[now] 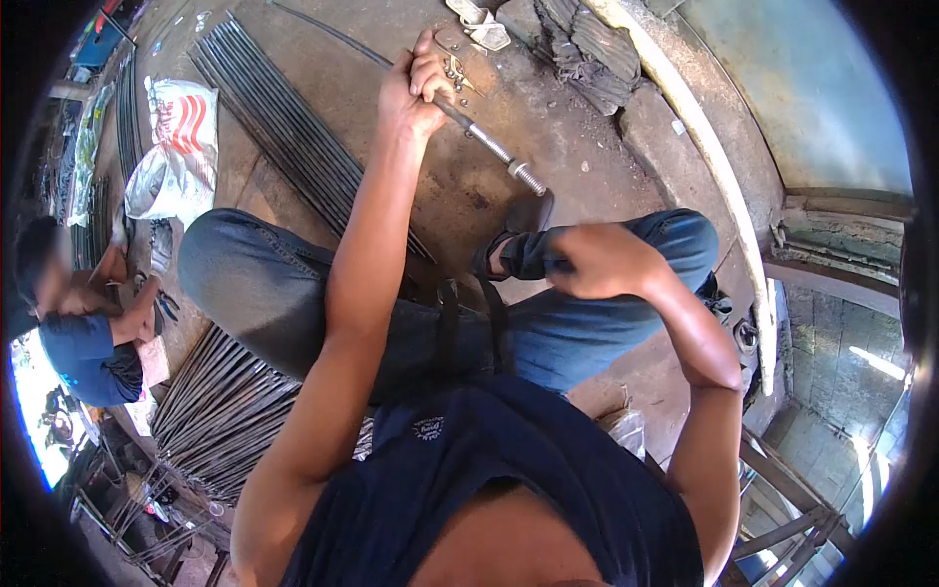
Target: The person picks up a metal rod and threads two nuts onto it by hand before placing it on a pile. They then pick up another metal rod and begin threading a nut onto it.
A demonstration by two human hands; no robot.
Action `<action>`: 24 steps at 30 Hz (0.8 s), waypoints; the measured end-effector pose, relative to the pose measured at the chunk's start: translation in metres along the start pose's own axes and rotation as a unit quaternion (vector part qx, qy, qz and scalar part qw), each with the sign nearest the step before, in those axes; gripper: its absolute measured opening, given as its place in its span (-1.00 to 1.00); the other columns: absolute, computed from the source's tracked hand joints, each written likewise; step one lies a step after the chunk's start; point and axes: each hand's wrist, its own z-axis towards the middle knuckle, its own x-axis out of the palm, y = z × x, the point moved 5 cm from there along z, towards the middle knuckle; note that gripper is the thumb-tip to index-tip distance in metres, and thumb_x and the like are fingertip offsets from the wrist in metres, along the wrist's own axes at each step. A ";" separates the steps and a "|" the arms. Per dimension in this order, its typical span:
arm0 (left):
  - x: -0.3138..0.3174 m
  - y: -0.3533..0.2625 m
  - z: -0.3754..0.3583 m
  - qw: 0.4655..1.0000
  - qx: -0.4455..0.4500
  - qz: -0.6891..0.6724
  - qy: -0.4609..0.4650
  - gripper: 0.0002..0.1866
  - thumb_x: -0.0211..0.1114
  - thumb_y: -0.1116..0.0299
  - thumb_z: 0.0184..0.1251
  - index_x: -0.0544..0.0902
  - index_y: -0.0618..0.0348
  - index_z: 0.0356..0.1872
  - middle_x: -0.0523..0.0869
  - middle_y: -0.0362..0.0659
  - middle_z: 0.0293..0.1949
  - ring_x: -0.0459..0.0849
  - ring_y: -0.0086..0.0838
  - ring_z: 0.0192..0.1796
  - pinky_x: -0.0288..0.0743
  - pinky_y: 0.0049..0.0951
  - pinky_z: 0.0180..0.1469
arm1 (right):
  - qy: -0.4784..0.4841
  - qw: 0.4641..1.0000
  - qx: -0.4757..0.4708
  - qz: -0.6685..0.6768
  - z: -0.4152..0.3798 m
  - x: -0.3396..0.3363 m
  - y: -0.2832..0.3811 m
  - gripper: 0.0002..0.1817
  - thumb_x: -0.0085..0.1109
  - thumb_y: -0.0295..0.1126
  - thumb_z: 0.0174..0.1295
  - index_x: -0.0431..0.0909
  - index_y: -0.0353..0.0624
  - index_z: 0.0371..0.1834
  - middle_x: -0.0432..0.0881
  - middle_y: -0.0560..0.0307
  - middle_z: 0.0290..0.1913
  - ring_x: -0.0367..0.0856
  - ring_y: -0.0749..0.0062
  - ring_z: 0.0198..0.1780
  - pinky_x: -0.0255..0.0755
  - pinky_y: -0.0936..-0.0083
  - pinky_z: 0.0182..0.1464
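Note:
My left hand (419, 86) is wrapped round a long dark metal rod (455, 114) near the top centre. The rod slants down to the right, with a bright section and a nut (517, 168) near its threaded end. My right hand (592, 261) is over my bent knee, to the lower right of the threaded end and apart from it. Motion smears its fingers; a small dark thing shows beside them, too blurred to name.
Bundled long rods (284, 112) lie on the floor at upper left, beside a white sack (183, 142). More rods (220, 411) lie at lower left. Another person (83, 338) sits at far left. A curved pale pipe (719, 147) runs down the right side.

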 end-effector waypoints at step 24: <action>0.003 -0.001 0.001 1.000 -0.009 0.014 0.013 -0.50 -0.26 0.12 0.65 0.50 0.37 0.08 0.20 -0.32 -0.65 0.09 -0.67 -0.77 -0.11 -0.60 -0.74 | 0.127 0.975 -0.127 0.130 0.005 0.014 0.009 -0.49 0.30 -0.46 0.05 0.46 -0.29 0.13 0.45 -0.04 -0.56 0.52 0.17 -0.47 0.40 0.27 -0.35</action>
